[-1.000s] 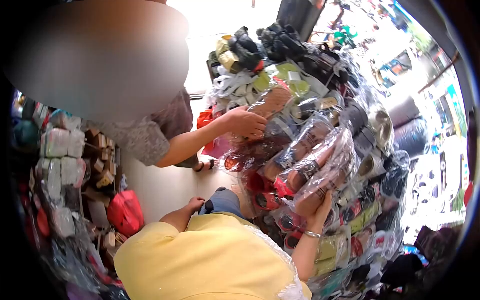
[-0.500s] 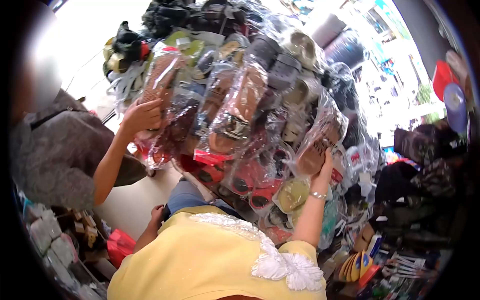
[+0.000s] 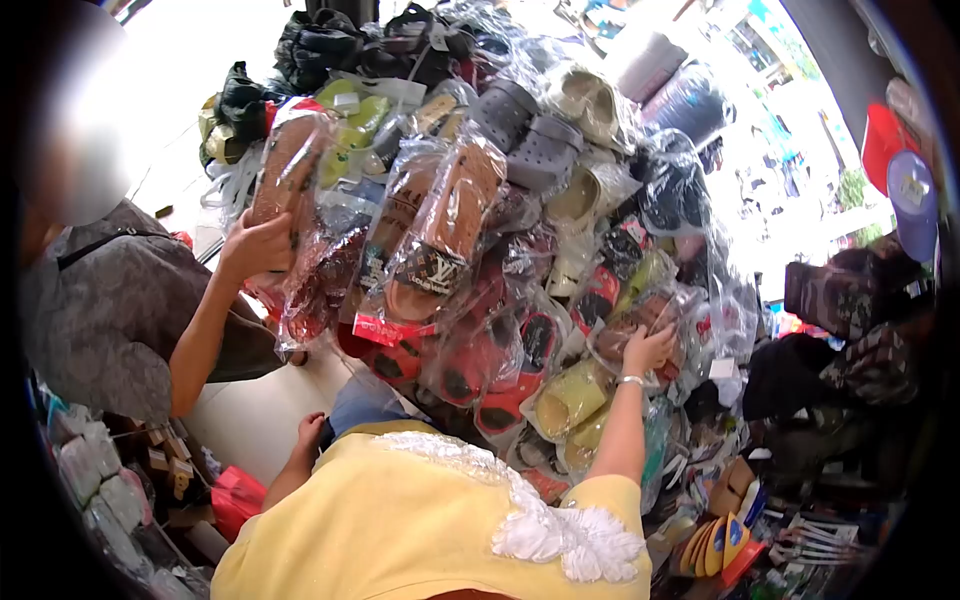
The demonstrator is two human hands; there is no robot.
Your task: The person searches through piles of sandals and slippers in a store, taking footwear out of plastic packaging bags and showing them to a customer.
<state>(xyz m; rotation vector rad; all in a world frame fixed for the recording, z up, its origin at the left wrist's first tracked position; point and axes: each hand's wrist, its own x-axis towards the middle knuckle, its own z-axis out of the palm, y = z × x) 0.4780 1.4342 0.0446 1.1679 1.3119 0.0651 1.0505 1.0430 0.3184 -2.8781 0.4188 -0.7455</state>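
Note:
My right hand (image 3: 650,350), with a bracelet at the wrist, grips a brown sandal (image 3: 640,318) in clear plastic, low on the right side of a shoe heap. Yellow-green wrapped slippers (image 3: 572,400) lie just left of that wrist. Down beside my hip, my left hand (image 3: 312,430) has its fingers curled; a small dark thing seems to be in it, too small to name. Near the heap's middle lies a bagged pair of brown patterned sandals (image 3: 432,268). Red and black clogs (image 3: 510,395) sit below them.
On the left, another person's hand (image 3: 257,245) holds a wrapped brown sandal (image 3: 290,165). Grey clogs (image 3: 545,152) top the heap. Dark caps (image 3: 795,370) are at the right, yellow discs (image 3: 715,545) at lower right, and a red bag (image 3: 238,500) at lower left.
My right hand has lowered the brown sandal, which now lies flatter against the heap. The other person's hand and sandal have shifted slightly left. My left hand stays by my hip.

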